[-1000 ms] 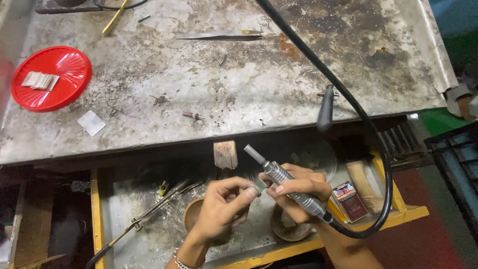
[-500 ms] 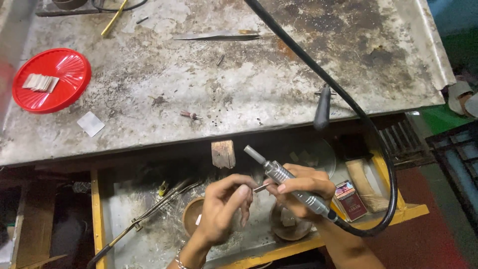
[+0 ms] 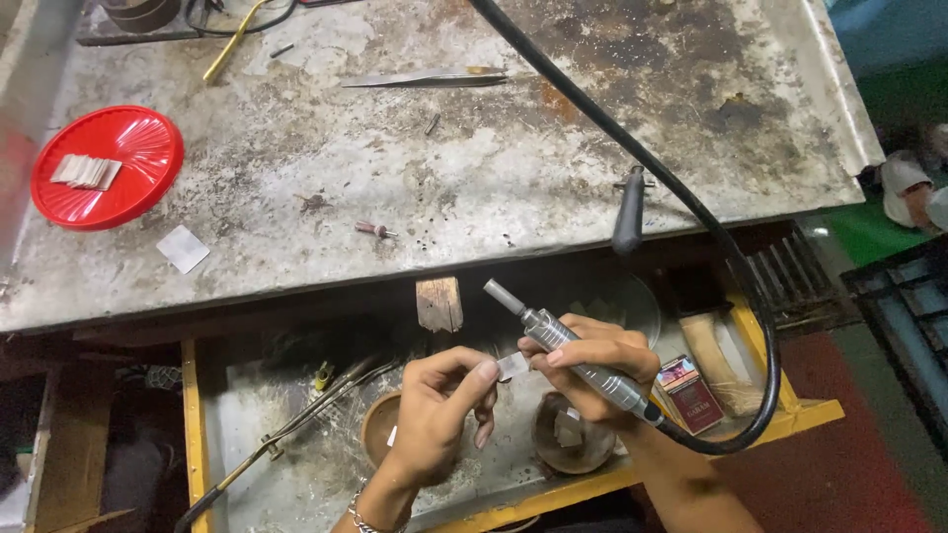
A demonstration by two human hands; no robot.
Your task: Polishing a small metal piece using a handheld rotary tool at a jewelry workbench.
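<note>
Leftmost, at the upper left of the frame, a red plastic lid (image 3: 107, 166) holding a stack of small pale metal strips (image 3: 87, 171) is seen on the worn metal benchtop (image 3: 513, 168); its position is unchanged from a second ago. Below it, a small white square of paper (image 3: 183, 248) is noted. At lower centre, the left hand (image 3: 439, 415) is found over the open yellow-framed drawer (image 3: 195, 424), thumb and forefinger pinched shut on a small silvery metal piece (image 3: 513, 366); since the earlier views this hand has been drawn slightly lower and the piece brought to the other hand's fingertips. Right of centre, the right hand (image 3: 597, 370) is closed around a flex-shaft handpiece (image 3: 563, 345), tip pointing to the upper left, away from the piece. No contact between tool tip and piece is shown, so grinding is judged not under way. At right, the black drive cable (image 3: 691, 212) is looped down to the handpiece.
</note>
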